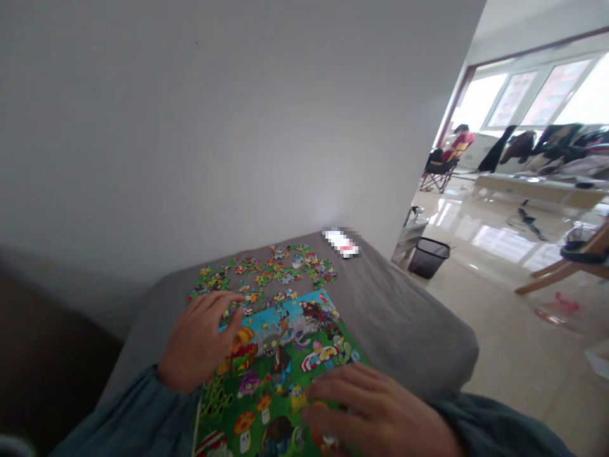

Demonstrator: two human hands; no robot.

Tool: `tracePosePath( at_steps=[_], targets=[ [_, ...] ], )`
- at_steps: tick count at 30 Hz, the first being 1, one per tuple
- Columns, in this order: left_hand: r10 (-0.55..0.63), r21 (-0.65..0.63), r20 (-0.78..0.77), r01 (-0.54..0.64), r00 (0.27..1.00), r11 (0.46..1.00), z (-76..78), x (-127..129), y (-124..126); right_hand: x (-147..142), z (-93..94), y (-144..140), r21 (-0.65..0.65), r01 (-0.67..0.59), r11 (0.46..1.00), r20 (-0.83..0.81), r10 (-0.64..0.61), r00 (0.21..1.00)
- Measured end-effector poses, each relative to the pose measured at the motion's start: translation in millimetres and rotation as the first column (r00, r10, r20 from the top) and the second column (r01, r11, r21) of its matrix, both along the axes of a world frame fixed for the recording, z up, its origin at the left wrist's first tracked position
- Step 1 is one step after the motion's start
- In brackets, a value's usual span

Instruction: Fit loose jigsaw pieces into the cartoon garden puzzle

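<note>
A colourful picture board (pixel 280 374) with cartoon plants and zombies on a green ground lies in front of me on a grey cloth. My left hand (pixel 204 339) rests over its upper left edge, fingers stretched toward the loose puzzle pieces and thumb by the blue strip. Nothing can be seen in it. Slightly smeared by motion, my right hand (pixel 371 406) hovers over or touches the lower right of the board with its fingers apart. Several loose jigsaw puzzle pieces (pixel 264 278) are scattered beyond the board's top edge.
The grey cloth surface (pixel 399 317) runs up to a plain wall (pixel 238 127). A phone (pixel 340 242), blurred out, lies at its back right. On the floor stand a dark bin (pixel 429 257) and a wooden-legged piece of furniture (pixel 547 277). A person (pixel 460 143) sits far off near windows.
</note>
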State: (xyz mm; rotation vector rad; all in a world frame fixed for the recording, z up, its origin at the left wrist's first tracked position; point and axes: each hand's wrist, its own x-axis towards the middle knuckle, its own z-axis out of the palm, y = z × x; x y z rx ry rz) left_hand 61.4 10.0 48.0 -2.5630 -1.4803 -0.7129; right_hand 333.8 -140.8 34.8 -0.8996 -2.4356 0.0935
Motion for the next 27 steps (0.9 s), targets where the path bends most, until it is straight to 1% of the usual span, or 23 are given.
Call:
tracePosePath(
  at_steps=[1, 2, 3, 4, 5, 6, 8, 9, 11, 13, 15, 20, 24, 25, 26, 27],
  targets=[
    [0.01, -0.015, 0.016, -0.01, 1.0, 1.0, -11.8, -5.1, 11.4, 10.6, 14.8, 20.3, -0.071, 0.059, 0.996, 0.009, -0.059, 0.998],
    [0.04, -0.021, 0.031, -0.039, 0.999, 0.999, -23.9, -12.5, 21.4, 19.9, 23.7, 44.0, -0.088, 0.094, 0.992, -0.011, -0.095, 0.995],
    [0.079, -0.032, 0.041, -0.078, 0.996, 0.996, -35.4, -21.4, 29.7, 27.7, 26.5, 70.8, -0.113, 0.125, 0.986, -0.021, -0.128, 0.992],
    [0.134, -0.049, 0.046, -0.132, 0.99, 0.99, -45.4, -30.9, 36.5, 33.4, 24.0, 99.9, -0.132, 0.159, 0.978, -0.031, -0.165, 0.986],
    [0.192, -0.063, 0.051, -0.189, 0.98, 0.98, -53.4, -39.9, 41.8, 37.0, 17.3, 130.3, -0.153, 0.216, 0.964, -0.039, -0.224, 0.974],
    [0.223, -0.075, 0.046, -0.219, 0.974, 0.973, -59.3, -47.6, 45.6, 38.5, 8.1, 160.5, -0.175, 0.269, 0.947, -0.027, -0.278, 0.96],
    [0.252, -0.069, 0.04, -0.249, 0.967, 0.966, -65.3, -57.3, 49.5, 35.8, -12.1, 215.1, -0.208, 0.39, 0.897, 0.067, -0.384, 0.921],
    [0.25, -0.058, 0.04, -0.248, 0.967, 0.967, -66.2, -59.0, 50.1, 32.6, -21.1, 237.4, -0.213, 0.456, 0.864, 0.121, -0.439, 0.89],
    [0.239, -0.04, 0.051, -0.237, 0.97, 0.971, -66.1, -58.5, 50.2, 25.3, -35.2, 269.4, -0.213, 0.503, 0.838, 0.145, -0.482, 0.864],
    [0.224, -0.05, 0.061, -0.221, 0.973, 0.974, -65.9, -56.5, 50.1, 20.1, -45.2, 286.1, -0.217, 0.542, 0.812, 0.155, -0.519, 0.84],
    [0.213, -0.072, 0.066, -0.209, 0.975, 0.975, -66.3, -56.5, 50.7, 18.8, -53.1, 292.6, -0.222, 0.568, 0.793, 0.16, -0.545, 0.823],
    [0.184, -0.108, 0.076, -0.175, 0.98, 0.979, -67.3, -61.1, 52.7, 27.0, -65.5, 295.5, -0.214, 0.596, 0.774, 0.134, -0.581, 0.803],
    [0.178, -0.11, 0.098, -0.167, 0.979, 0.98, -66.1, -61.1, 53.4, 30.6, -66.3, 293.8, -0.174, 0.649, 0.741, 0.1, -0.642, 0.76],
    [0.176, -0.11, 0.101, -0.165, 0.979, 0.98, -65.7, -61.0, 53.5, 29.9, -65.7, 292.4, -0.16, 0.643, 0.749, 0.092, -0.638, 0.765],
    [0.172, -0.11, 0.102, -0.161, 0.98, 0.981, -65.4, -61.0, 53.6, 28.7, -65.2, 290.6, -0.139, 0.616, 0.775, 0.085, -0.611, 0.787],
    [0.169, -0.11, 0.102, -0.158, 0.98, 0.981, -65.0, -61.1, 53.5, 27.2, -64.8, 288.6, -0.112, 0.568, 0.815, 0.083, -0.562, 0.823]
  ],
)
